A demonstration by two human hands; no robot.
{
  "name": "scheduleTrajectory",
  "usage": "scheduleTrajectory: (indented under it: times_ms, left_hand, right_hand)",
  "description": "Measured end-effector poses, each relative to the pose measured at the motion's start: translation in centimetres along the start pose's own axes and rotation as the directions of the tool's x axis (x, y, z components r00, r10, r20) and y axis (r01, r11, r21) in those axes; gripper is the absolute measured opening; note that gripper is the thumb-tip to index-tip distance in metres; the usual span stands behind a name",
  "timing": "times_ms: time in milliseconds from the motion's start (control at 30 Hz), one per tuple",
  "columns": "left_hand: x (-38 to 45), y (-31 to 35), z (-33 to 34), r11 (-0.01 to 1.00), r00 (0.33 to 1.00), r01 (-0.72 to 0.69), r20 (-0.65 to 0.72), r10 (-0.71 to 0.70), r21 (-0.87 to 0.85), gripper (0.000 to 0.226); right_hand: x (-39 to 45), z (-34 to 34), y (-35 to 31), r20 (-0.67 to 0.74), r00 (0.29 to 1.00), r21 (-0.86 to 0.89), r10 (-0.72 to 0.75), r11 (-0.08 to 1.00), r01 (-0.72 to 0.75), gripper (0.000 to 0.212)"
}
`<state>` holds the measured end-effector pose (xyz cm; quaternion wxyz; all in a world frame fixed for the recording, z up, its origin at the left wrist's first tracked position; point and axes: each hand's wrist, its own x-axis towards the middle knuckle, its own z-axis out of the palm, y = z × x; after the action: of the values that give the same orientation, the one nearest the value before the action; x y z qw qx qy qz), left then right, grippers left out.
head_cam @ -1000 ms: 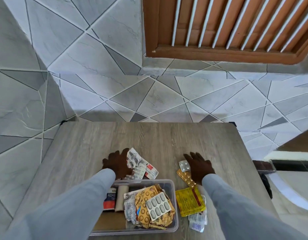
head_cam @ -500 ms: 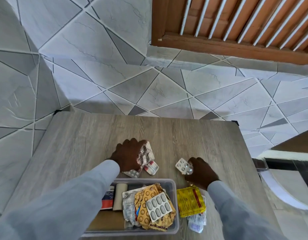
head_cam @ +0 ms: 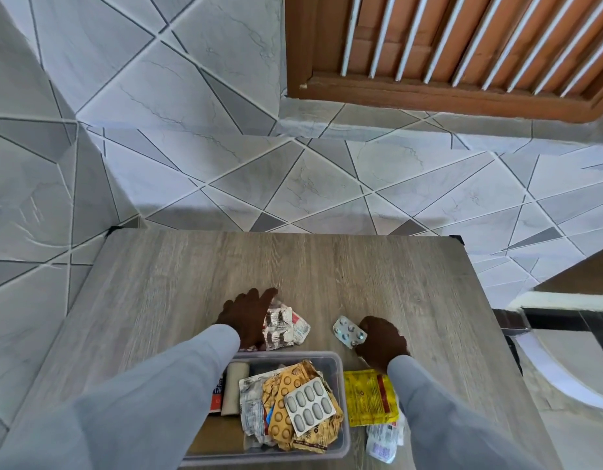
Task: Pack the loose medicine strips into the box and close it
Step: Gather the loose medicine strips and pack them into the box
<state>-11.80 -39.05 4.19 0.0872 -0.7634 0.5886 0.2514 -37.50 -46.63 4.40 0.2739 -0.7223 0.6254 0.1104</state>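
a small bundle of crumpled strips (head_cam: 282,329) is being gathered by the left hand (head_cam: 247,317), which is curled over them with the fingers closed around their left side, just beyond the far edge of the clear plastic box (head_cam: 340,435). whether the bundle is being lifted off the tabletop (head_cam: 327,262) or only pressed against it cannot be told. a silver blister strip (head_cam: 349,331) is being pinched at one end by the right hand (head_cam: 381,344), tilted with its pills facing up, near the far right corner of the box; it is probably being held that way so it can be carried over the wall and dropped in flat.

the box is being kept at the near edge of the tabletop, between the two sleeves, where both hands can reach it. it is already being filled: a grey blister of oval tablets (head_cam: 309,406) is lying on top of orange and gold strips (head_cam: 286,415), beside a beige roll (head_cam: 235,388). a yellow sachet (head_cam: 369,398) and a white packet (head_cam: 383,442) are waiting just beside its right wall, so packing is judged unfinished. no lid is being shown.
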Motion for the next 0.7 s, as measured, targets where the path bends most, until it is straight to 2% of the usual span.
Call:
scheduleTrajectory:
  times_ms: [67,167,233,300,400,533,633,700]
  left_hand:
    - [0.0,-0.2,-0.3,0.998,0.999,0.037,-0.012,-0.038,-0.045,0.105]
    - [-0.1,-0.4,-0.9,0.992,0.996,0.060,-0.066,-0.068,-0.111,0.083]
    - [-0.4,-0.6,-1.5,0.986,0.989,0.070,-0.120,-0.088,-0.153,0.059]
    - [-0.6,-1.1,-2.1,0.975,0.985,0.091,-0.127,-0.118,-0.205,0.044]
    - [-1.0,-1.8,-3.1,0.939,0.984,0.089,-0.114,-0.134,-0.332,0.038]
    - [-2.1,-2.8,-4.4,0.901,0.974,0.067,-0.168,-0.152,-0.429,0.032]
    - [-3.3,-3.4,-5.6,0.841,0.972,0.000,-0.198,-0.128,-0.541,0.025]
    - [-4.6,-3.7,-6.5,0.753,0.973,-0.051,-0.204,-0.111,-0.656,0.023]
  right_hand:
    - [-0.1,-0.4,-0.2,-0.007,1.000,0.090,-0.004,0.996,0.005,0.009]
    - [-0.2,-1.1,-0.2,-0.056,0.997,0.208,-0.056,0.976,0.067,0.026]
    - [-0.6,-2.1,-0.7,-0.092,0.992,0.274,-0.089,0.955,0.111,0.018]
    - [-1.0,-3.2,-1.3,-0.147,0.981,0.310,-0.130,0.935,0.171,0.010]
    - [-2.2,-4.5,-2.5,-0.206,0.964,0.382,-0.171,0.893,0.239,0.007]
    - [-4.5,-5.0,-4.7,-0.252,0.946,0.458,-0.202,0.837,0.300,0.010]
    - [-5.9,-4.2,-6.0,-0.233,0.941,0.488,-0.244,0.808,0.331,0.007]
    - [-7.0,-3.2,-6.7,-0.174,0.941,0.492,-0.291,0.802,0.339,0.009]
